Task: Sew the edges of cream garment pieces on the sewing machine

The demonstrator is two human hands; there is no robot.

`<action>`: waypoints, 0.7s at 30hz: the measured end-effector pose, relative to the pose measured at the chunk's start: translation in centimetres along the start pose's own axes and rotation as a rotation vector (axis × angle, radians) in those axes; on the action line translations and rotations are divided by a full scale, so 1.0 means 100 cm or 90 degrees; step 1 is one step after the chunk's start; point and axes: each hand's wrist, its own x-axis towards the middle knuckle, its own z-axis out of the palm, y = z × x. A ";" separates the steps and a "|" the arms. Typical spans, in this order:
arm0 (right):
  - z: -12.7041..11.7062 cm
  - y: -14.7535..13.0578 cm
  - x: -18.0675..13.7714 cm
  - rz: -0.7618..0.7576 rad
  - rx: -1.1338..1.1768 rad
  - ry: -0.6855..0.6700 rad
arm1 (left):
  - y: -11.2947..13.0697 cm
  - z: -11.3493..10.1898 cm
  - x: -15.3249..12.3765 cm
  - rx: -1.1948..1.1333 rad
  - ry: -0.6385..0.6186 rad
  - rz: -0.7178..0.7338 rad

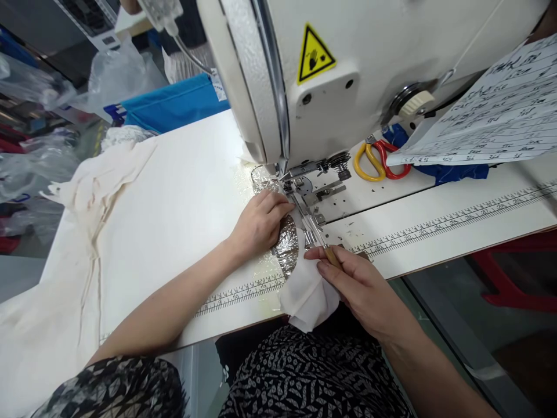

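We've got clear plastic bags [117, 69] in the upper left, too blurry to tell what's inside. At centre, our left hand [261, 223] lies loosely spread, gripping nothing, on the silvery fabric [287, 244] just beside the sewing machine [383, 58] foot. Our right hand [361, 287] pinches a wooden-handled tool [331, 255] over a white fabric piece [307, 293] at the table [174, 191] edge. Scissors [378, 159] and a written sheet [491, 110] sit at the right, and cream cloth [87, 191] is heaped on the left.
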 end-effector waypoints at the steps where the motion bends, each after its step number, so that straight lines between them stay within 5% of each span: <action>1: -0.001 0.000 0.000 0.004 0.009 0.002 | 0.000 0.000 0.000 0.002 0.002 0.007; 9: -0.005 0.002 -0.006 0.018 -0.044 0.004 | 0.003 0.001 -0.001 0.090 -0.046 0.014; 14: 0.006 -0.007 -0.004 0.039 0.075 -0.032 | 0.003 -0.001 -0.001 0.088 -0.051 0.026; 21: -0.010 0.001 -0.007 0.011 0.010 0.095 | 0.006 -0.002 -0.002 0.024 -0.040 0.007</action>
